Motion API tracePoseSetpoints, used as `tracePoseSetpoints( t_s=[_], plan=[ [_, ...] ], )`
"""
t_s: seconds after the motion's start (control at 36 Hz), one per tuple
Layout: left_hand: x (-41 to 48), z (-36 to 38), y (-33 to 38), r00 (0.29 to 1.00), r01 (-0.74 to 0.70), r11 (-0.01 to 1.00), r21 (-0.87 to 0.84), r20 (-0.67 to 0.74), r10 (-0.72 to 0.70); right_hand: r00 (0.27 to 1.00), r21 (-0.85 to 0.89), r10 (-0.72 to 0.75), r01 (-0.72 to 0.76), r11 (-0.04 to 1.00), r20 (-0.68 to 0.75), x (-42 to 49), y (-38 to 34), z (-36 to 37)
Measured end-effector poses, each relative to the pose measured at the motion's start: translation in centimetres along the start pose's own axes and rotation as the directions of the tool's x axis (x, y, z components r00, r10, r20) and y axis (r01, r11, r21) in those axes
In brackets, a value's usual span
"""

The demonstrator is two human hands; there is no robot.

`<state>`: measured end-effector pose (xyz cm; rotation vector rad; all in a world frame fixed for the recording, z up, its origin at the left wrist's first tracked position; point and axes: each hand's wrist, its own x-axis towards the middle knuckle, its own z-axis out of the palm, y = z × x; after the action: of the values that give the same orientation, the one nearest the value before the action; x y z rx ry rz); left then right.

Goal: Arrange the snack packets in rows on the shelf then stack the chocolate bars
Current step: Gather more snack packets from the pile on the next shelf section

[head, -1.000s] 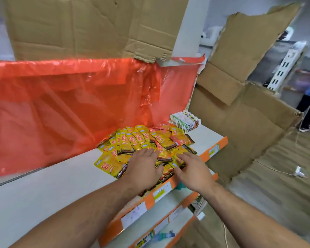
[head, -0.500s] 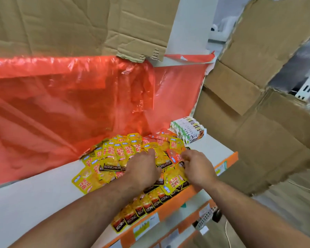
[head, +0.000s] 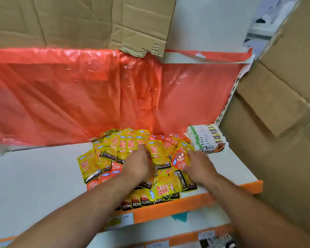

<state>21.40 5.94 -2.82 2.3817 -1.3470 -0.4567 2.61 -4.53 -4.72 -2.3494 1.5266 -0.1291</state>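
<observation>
A loose pile of yellow and orange snack packets (head: 115, 151) lies on the white shelf (head: 34, 176), reaching from the red plastic at the back to the orange front edge. My left hand (head: 138, 163) is dug into the middle of the pile, and a tilted yellow packet (head: 158, 154) covers its thumb side. My right hand (head: 198, 166) is at the pile's right side, its fingers on a raised orange packet (head: 180, 159). Both thumbs are hidden under packets. A stack of white Dove chocolate bars (head: 207, 138) sits at the back right, apart from both hands.
Red plastic sheeting (head: 79, 97) hangs behind the shelf, with cardboard (head: 79, 20) above it. More cardboard (head: 279, 108) stands to the right. The orange shelf lip (head: 168, 210) carries price labels, and a lower shelf shows beneath it.
Both hands have pushed further back into the pile. Packets have slid towards the front edge and spread out, and two packets between my hands now stand tilted up.
</observation>
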Motion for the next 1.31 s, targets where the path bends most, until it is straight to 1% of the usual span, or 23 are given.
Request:
tracePoseSetpoints(
  t_s=[0.11,0.22,0.31,0.39,0.47,0.58,0.64,0.69,0.75,0.83,0.92,0.97,1.06,1.17,1.22,1.31],
  plan=[
    [-0.2,-0.1,-0.1,0.988,0.137,0.982,-0.13,-0.052,-0.145,0.999,0.051,-0.003,0.005,0.999,-0.05,0.5,0.3,-0.6],
    [-0.6,-0.5,-0.5,0.957,0.22,0.944,-0.247,-0.133,-0.258,0.996,0.211,-0.022,0.039,0.977,-0.081,0.9,-0.1,-1.0],
    [-1.0,-1.1,-0.8,0.927,0.277,0.908,-0.313,-0.16,-0.338,0.993,0.372,-0.052,0.087,0.924,-0.103,1.2,-0.8,-1.5],
    [-1.5,-1.5,-1.3,0.91,0.306,0.885,-0.351,-0.166,-0.38,0.99,0.519,-0.036,0.101,0.849,-0.134,1.4,-1.8,-1.9],
    [-2.1,-1.8,-1.9,0.899,0.303,0.863,-0.405,-0.18,-0.4,0.995,0.633,-0.045,0.094,0.768,-0.094,1.6,-2.9,-1.7],
    [-2.9,-2.2,-2.6,0.878,0.297,0.831,-0.47,-0.207,-0.431,0.994,0.662,-0.078,0.108,0.742,-0.075,1.6,-4.2,-1.1],
    [-3.3,-2.5,-2.9,0.875,0.283,0.818,-0.501,-0.215,-0.435,0.99,0.658,-0.086,0.136,0.741,-0.108,1.4,-4.9,-0.9],
    [-3.5,-2.7,-3.4,0.868,0.263,0.782,-0.565,-0.217,-0.448,0.984,0.645,-0.087,0.17,0.746,-0.158,0.8,-5.8,-1.3],
    [-3.8,-2.8,-4.0,0.86,0.251,0.728,-0.638,-0.199,-0.47,0.977,0.655,-0.104,0.203,0.728,-0.188,0.5,-6.7,-1.4],
    [-4.2,-3.0,-4.7,0.841,0.237,0.631,-0.738,-0.169,-0.513,0.976,0.695,-0.108,0.212,0.687,-0.19,0.4,-7.9,-1.1],
    [-5.1,-3.7,-5.1,0.841,0.229,0.505,-0.832,-0.092,-0.533,0.982,0.713,-0.119,0.191,0.675,-0.149,0.3,-9.2,-0.3],
    [-5.9,-4.3,-5.6,0.85,0.229,0.459,-0.859,-0.053,-0.524,0.983,0.721,-0.133,0.182,0.669,-0.125,0.1,-10.2,0.4],
    [-7.1,-5.0,-6.9,0.855,0.24,0.439,-0.866,-0.026,-0.518,0.982,0.71,-0.164,0.185,0.679,-0.098,-0.6,-11.9,1.2],
    [-8.6,-6.2,-9.6,0.863,0.249,0.419,-0.873,0.004,-0.505,0.981,0.731,-0.187,0.166,0.661,-0.054,-2.7,-15.4,1.3],
    [-9.4,-6.7,-11.4,0.868,0.233,0.404,-0.885,0.002,-0.497,0.977,0.743,-0.209,0.17,0.647,-0.041,-3.3,-17.1,2.0],
    [-10.8,-7.8,-14.5,0.863,0.216,0.389,-0.896,-0.012,-0.505,0.973,0.743,-0.232,0.147,0.653,0.012,-4.2,-19.7,3.8]
  ],
)
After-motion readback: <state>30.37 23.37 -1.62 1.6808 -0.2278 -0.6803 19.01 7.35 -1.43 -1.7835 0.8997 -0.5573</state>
